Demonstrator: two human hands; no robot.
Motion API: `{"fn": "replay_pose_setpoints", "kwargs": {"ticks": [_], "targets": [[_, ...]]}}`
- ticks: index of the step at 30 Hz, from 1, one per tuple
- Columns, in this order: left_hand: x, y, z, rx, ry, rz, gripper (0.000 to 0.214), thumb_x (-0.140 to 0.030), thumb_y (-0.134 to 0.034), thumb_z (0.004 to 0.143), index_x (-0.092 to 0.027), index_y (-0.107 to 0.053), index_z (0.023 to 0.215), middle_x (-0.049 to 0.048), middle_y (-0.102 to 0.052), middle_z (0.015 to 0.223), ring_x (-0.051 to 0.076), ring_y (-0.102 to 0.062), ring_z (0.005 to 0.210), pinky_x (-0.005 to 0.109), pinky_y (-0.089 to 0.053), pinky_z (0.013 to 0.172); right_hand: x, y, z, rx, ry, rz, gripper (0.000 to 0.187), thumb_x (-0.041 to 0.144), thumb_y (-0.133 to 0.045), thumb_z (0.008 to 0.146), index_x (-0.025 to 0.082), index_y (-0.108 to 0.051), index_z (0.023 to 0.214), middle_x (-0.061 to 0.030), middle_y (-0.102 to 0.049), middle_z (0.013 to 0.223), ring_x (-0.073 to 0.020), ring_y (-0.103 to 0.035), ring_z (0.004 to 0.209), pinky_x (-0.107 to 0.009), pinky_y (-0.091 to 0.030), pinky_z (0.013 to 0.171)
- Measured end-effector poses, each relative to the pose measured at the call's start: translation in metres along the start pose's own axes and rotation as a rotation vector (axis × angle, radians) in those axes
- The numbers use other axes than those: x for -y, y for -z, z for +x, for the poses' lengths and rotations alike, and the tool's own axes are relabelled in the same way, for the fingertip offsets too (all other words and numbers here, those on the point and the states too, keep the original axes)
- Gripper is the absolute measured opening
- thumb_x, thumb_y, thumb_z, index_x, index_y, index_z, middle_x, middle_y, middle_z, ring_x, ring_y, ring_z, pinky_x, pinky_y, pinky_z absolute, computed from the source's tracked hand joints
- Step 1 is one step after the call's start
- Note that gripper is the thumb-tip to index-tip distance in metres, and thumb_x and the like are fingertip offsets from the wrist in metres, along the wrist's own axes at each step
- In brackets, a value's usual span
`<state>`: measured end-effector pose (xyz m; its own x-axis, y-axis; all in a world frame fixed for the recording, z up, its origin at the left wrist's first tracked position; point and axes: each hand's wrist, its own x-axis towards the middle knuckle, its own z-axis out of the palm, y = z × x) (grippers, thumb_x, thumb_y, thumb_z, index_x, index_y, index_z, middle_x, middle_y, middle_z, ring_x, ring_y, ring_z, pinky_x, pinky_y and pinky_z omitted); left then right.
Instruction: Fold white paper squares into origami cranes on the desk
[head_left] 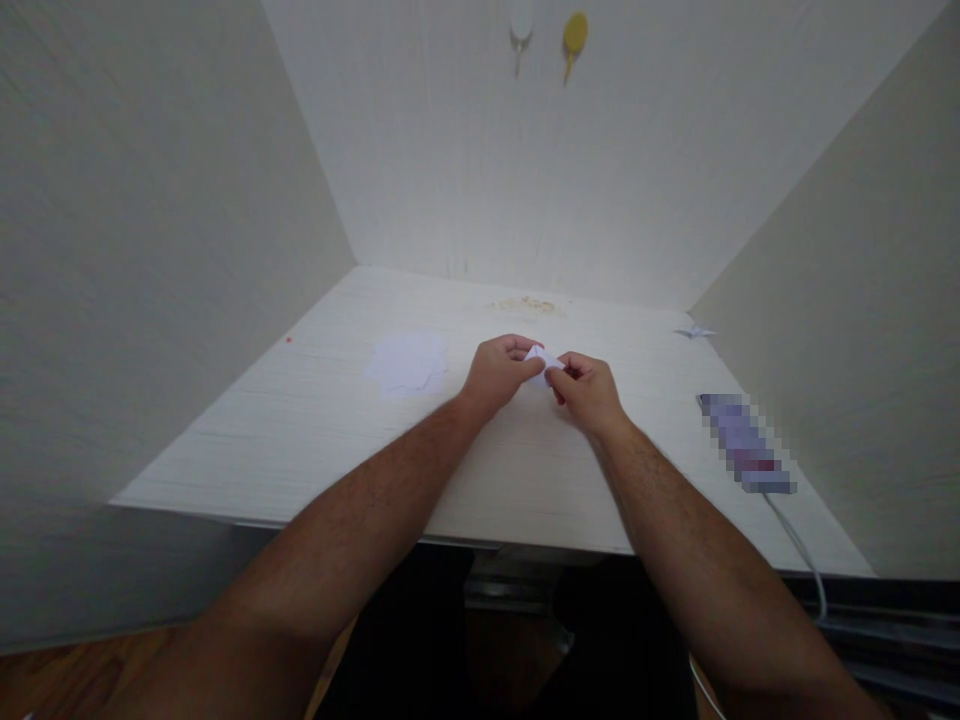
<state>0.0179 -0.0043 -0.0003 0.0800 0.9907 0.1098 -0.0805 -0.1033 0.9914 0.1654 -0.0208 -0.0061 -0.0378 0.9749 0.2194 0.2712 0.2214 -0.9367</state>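
A small folded piece of white paper (545,357) is held between my two hands, just above the middle of the white desk (517,480). My left hand (501,372) pinches its left side, thumb in front and fingers behind. On the other side, my right hand (587,388) grips the paper's right edge between thumb and curled fingers. Part of the paper is hidden by the fingers. Left of my hands, several loose sheets of white paper (409,360) lie flat in an uneven stack.
A folded white paper figure (696,331) sits at the desk's far right. Nearer, a pixelated phone-like object (744,440) has a white cable (799,545) running over the front edge. Walls enclose three sides. White (521,22) and yellow (575,33) hooks are on the back wall.
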Motion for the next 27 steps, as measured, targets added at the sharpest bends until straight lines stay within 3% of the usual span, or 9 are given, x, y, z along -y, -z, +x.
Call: {"fn": "replay_pose_setpoints", "kwargs": {"ticks": [6,18,22,24,27], "targets": [[0.002,-0.003,-0.001,-0.039,0.116,-0.109,0.022,-0.026,-0.078,0.056,-0.015,-0.061,0.064,-0.0016,-0.061,0.061,0.008,-0.053,0.054,0.022,-0.041,0.053,-0.006,-0.001,0.001,-0.02,0.037,-0.034,0.027,0.041,-0.064,0.076,0.018,-0.059,0.063,0.0066,-0.045,0.047,-0.0076,-0.032,0.044,-0.024,-0.021,0.044],[0.005,-0.007,-0.001,-0.07,0.088,-0.263,0.02,-0.023,-0.078,0.057,-0.014,-0.062,0.065,-0.0007,-0.061,0.062,0.009,-0.055,0.056,0.025,-0.044,0.058,0.003,-0.001,0.0,0.025,0.044,-0.025,0.019,0.035,-0.062,0.073,0.019,-0.06,0.063,0.0063,-0.047,0.048,-0.0088,-0.036,0.045,-0.025,-0.026,0.046],[-0.001,-0.001,0.005,-0.233,0.073,-0.385,0.02,-0.026,-0.072,0.065,-0.016,-0.055,0.062,-0.0034,-0.053,0.059,0.006,-0.047,0.053,0.021,-0.038,0.052,0.0,-0.003,0.0,0.043,0.017,-0.013,0.014,0.031,-0.062,0.071,0.019,-0.061,0.064,0.0064,-0.047,0.049,-0.0088,-0.037,0.045,-0.024,-0.026,0.045],[-0.003,0.003,0.006,-0.27,0.067,-0.407,0.019,-0.031,-0.069,0.071,-0.016,-0.058,0.07,-0.0009,-0.058,0.069,0.007,-0.052,0.059,0.02,-0.042,0.055,-0.003,-0.004,0.001,0.023,0.007,-0.008,0.013,0.029,-0.062,0.07,0.019,-0.06,0.062,0.0067,-0.047,0.049,-0.0086,-0.036,0.045,-0.024,-0.025,0.045],[-0.002,0.004,0.005,-0.116,0.128,-0.296,0.026,-0.039,-0.071,0.07,-0.016,-0.059,0.071,-0.0001,-0.058,0.068,0.009,-0.053,0.058,0.022,-0.043,0.053,-0.007,-0.003,0.002,-0.024,0.008,0.001,0.013,0.027,-0.062,0.069,0.019,-0.059,0.06,0.0069,-0.047,0.048,-0.0083,-0.036,0.045,-0.024,-0.026,0.046]]}}
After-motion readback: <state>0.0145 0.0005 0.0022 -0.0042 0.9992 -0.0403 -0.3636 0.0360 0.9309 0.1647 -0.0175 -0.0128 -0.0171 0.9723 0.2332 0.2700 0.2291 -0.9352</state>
